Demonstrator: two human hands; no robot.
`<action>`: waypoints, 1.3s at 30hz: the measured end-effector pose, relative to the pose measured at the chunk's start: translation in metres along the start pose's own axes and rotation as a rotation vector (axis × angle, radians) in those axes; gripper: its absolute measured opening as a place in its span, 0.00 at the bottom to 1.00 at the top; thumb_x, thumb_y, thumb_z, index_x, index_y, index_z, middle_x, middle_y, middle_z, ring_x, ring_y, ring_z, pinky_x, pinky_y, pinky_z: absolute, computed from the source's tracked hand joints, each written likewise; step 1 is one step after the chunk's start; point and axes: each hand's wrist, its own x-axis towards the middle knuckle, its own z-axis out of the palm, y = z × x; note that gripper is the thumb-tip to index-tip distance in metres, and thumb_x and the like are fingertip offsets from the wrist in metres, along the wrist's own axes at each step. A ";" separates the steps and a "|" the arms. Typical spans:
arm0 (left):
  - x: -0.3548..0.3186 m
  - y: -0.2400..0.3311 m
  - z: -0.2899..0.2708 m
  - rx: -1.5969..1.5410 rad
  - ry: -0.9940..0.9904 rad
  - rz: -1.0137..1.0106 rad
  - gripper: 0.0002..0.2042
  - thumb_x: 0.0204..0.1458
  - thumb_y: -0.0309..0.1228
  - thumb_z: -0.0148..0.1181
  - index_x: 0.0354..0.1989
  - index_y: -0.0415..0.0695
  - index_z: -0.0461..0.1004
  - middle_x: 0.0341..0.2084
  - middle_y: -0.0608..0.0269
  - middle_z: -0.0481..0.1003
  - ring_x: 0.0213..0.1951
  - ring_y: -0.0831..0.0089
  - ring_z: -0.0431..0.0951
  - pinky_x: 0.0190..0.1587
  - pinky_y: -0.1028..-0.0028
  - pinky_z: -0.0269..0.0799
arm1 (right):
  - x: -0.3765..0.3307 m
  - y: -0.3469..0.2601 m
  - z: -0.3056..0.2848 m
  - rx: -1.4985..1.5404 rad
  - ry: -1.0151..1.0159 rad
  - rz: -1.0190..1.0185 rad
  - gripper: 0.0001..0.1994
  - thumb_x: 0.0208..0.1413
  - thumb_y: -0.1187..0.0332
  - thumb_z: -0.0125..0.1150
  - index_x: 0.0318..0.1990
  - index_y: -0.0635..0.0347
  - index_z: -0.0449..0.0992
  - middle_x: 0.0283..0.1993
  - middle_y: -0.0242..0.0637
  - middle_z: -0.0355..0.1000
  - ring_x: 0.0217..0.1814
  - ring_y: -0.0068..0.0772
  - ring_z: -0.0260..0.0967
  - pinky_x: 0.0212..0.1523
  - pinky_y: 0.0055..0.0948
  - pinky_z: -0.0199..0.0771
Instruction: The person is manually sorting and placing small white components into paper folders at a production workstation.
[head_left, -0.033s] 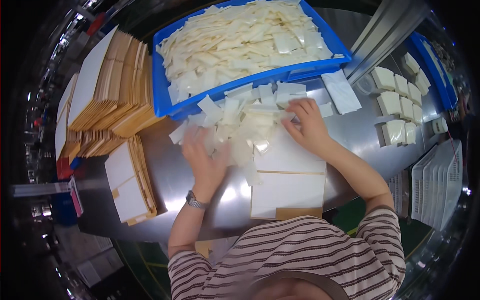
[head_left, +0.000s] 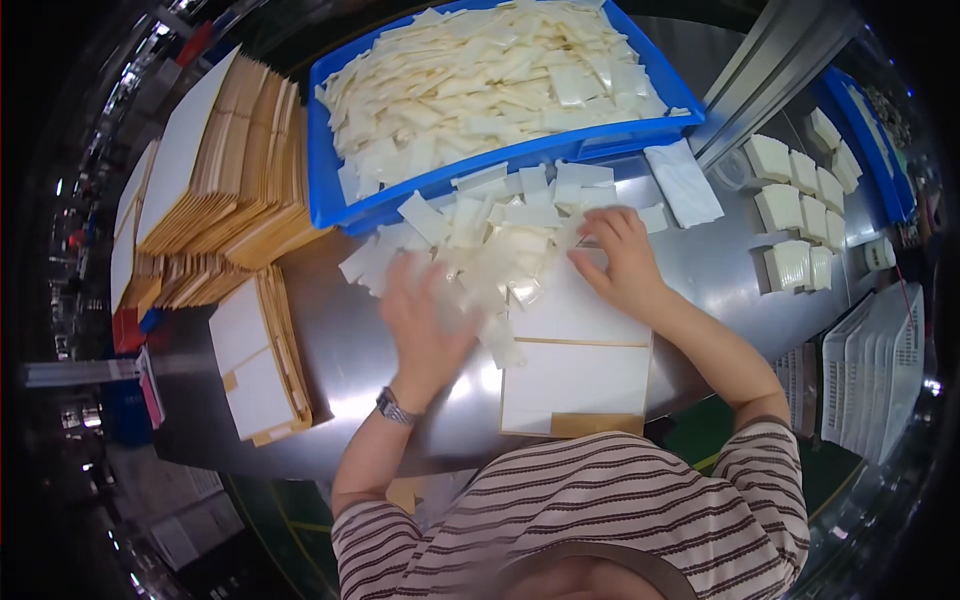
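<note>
A loose heap of small, flat white packets [head_left: 455,225] lies on the metal table in front of me. My left hand [head_left: 425,325], smeared by motion, is over the heap's near left side with fingers spread; any packet under it is hard to make out. To the right of the heap, my right hand [head_left: 625,260] is held with thumb and fingers apart, holding nothing that I can see. Below it, close to my body, lies a white flat cardboard piece [head_left: 575,385] with brown edges, its far part partly covered by packets.
A blue tray [head_left: 420,203] full of similar packets stands behind the heap. Folded cardboard stacks [head_left: 215,170] rise on the left, with a smaller stack [head_left: 258,360] nearer. On the right are a folded white bag [head_left: 683,185], white ribbed blocks [head_left: 778,208], a metal post [head_left: 770,80] and white baskets [head_left: 870,370].
My left hand has shifted to the right and slightly nearer to me across the heap. My right hand has moved only a little, slightly nearer to me.
</note>
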 end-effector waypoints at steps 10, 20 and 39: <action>-0.045 0.005 0.020 0.127 -0.369 0.192 0.28 0.56 0.51 0.65 0.64 0.59 0.74 0.71 0.49 0.60 0.75 0.46 0.52 0.72 0.36 0.40 | -0.079 -0.029 -0.001 -0.210 -0.215 -0.082 0.26 0.56 0.55 0.69 0.58 0.60 0.75 0.69 0.47 0.66 0.73 0.51 0.58 0.69 0.56 0.56; -0.048 0.011 0.027 0.136 0.153 0.173 0.17 0.53 0.36 0.66 0.51 0.47 0.77 0.57 0.49 0.69 0.63 0.49 0.65 0.65 0.45 0.56 | -0.097 -0.054 -0.020 -0.107 -0.271 -0.221 0.20 0.56 0.56 0.69 0.49 0.58 0.77 0.59 0.43 0.71 0.64 0.49 0.65 0.65 0.51 0.59; -0.100 0.056 0.042 0.112 -0.391 0.124 0.42 0.53 0.62 0.63 0.75 0.58 0.61 0.76 0.44 0.51 0.78 0.47 0.43 0.76 0.43 0.34 | -0.090 -0.016 -0.038 0.039 -0.126 -0.138 0.06 0.58 0.67 0.63 0.41 0.57 0.80 0.54 0.40 0.77 0.60 0.45 0.70 0.61 0.47 0.65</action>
